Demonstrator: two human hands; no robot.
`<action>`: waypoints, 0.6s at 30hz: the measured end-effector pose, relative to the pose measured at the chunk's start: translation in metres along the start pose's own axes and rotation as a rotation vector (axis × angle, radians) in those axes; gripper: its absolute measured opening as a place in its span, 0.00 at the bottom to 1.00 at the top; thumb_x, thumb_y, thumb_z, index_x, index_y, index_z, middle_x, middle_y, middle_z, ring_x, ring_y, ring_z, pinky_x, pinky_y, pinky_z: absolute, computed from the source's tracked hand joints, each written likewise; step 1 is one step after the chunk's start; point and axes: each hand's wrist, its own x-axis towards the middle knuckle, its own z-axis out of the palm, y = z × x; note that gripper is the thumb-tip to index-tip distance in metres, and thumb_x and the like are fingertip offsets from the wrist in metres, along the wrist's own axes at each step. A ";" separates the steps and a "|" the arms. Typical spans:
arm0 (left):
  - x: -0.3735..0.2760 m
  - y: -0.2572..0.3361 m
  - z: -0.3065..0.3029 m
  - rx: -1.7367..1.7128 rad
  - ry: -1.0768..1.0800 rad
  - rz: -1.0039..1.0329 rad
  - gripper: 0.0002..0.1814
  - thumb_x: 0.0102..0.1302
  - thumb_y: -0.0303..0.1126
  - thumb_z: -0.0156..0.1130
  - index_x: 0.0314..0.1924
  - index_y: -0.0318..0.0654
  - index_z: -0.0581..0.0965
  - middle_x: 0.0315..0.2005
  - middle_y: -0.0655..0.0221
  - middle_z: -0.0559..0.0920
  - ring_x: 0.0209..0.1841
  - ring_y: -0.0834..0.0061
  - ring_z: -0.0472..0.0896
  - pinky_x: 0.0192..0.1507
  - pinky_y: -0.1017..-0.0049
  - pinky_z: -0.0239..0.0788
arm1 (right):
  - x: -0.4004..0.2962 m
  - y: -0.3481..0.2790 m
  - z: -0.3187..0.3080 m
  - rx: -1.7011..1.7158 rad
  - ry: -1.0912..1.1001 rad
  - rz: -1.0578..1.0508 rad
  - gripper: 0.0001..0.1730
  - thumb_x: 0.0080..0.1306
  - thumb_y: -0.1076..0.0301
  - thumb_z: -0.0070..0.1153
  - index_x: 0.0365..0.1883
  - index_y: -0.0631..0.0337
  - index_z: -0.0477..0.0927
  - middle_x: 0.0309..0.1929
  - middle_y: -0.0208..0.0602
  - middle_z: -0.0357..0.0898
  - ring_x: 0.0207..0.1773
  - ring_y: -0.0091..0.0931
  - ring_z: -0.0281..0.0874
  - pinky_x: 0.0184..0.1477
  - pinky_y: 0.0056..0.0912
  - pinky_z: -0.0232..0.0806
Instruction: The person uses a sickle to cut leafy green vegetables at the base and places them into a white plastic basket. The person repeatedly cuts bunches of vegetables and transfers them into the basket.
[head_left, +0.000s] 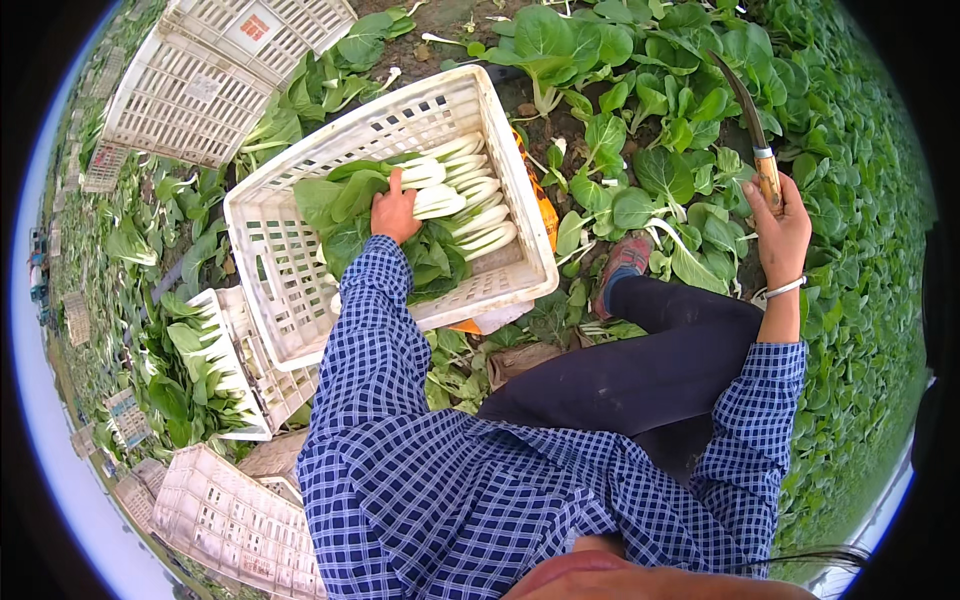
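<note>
A white plastic crate (491, 112) stands tilted before me, with bok choy heads (480, 195) laid in rows, white stalks towards one end. Inside it my left hand (395, 208) grips a bok choy (427, 174) on top of the pile, index finger stretched along the stalks. Its fingertips are partly hidden among leaves. Held up on the right, well apart from the crate, my right hand (781, 225) is closed around the wooden handle of a curved harvesting knife (750, 112). The blade points up and away from me.
Uncut bok choy (847, 225) grows densely along the right. A second crate (262, 420) full of bok choy stands at left, near stacked crates (195, 90) and another crate (232, 517). Loose leaves litter the soil. An orange bag (546, 214) shows beside the crate, near my shoe (628, 259).
</note>
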 end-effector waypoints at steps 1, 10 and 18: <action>0.003 0.000 0.003 -0.037 -0.003 0.013 0.27 0.47 0.35 0.74 0.50 0.47 0.80 0.73 0.60 0.51 0.48 0.58 0.81 0.58 0.58 0.65 | 0.000 0.001 0.001 -0.008 -0.009 -0.005 0.20 0.63 0.61 0.68 0.50 0.61 0.80 0.33 0.26 0.79 0.33 0.16 0.71 0.38 0.22 0.68; -0.021 0.013 -0.055 -0.106 -0.182 0.083 0.44 0.44 0.45 0.81 0.63 0.44 0.74 0.77 0.59 0.40 0.55 0.52 0.77 0.64 0.55 0.62 | 0.015 -0.025 0.016 0.046 -0.074 -0.040 0.21 0.63 0.63 0.68 0.51 0.64 0.79 0.37 0.27 0.81 0.37 0.16 0.73 0.42 0.20 0.68; -0.028 -0.019 -0.050 0.279 -0.011 0.035 0.55 0.51 0.69 0.66 0.76 0.61 0.55 0.76 0.57 0.47 0.77 0.48 0.43 0.70 0.34 0.33 | 0.019 -0.055 0.037 0.131 -0.113 -0.107 0.22 0.62 0.67 0.69 0.52 0.65 0.79 0.40 0.29 0.83 0.40 0.16 0.75 0.45 0.21 0.70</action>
